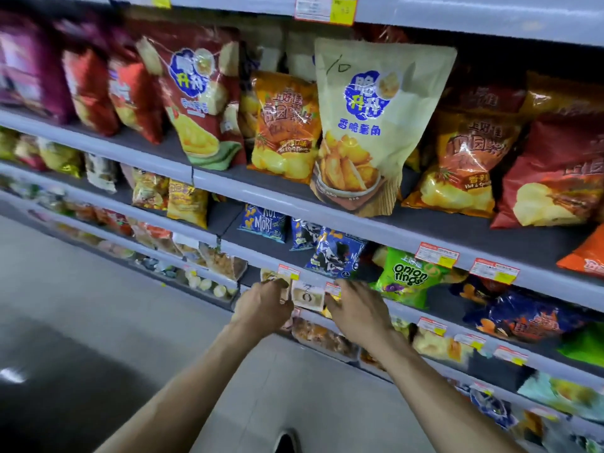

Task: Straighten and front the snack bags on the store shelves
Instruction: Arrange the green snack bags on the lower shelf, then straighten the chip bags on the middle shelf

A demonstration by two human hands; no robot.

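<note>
L hand (265, 303) + R hand (357, 309) round pale snack bag (308, 297), low shelf (453, 333).

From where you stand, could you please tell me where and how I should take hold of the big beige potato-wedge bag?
I would take the beige bag by its two side edges around mid-height, coming straight from the front. It stands ahead of the orange bags beside it, so both edges are free, and its base overhangs the shelf lip.

Bare forearms (183, 387), dark shoe (287, 442)
The left hand (263, 304) and right hand (356, 308) are bare, like both forearms; the shoe's rounded toe is black.
</note>
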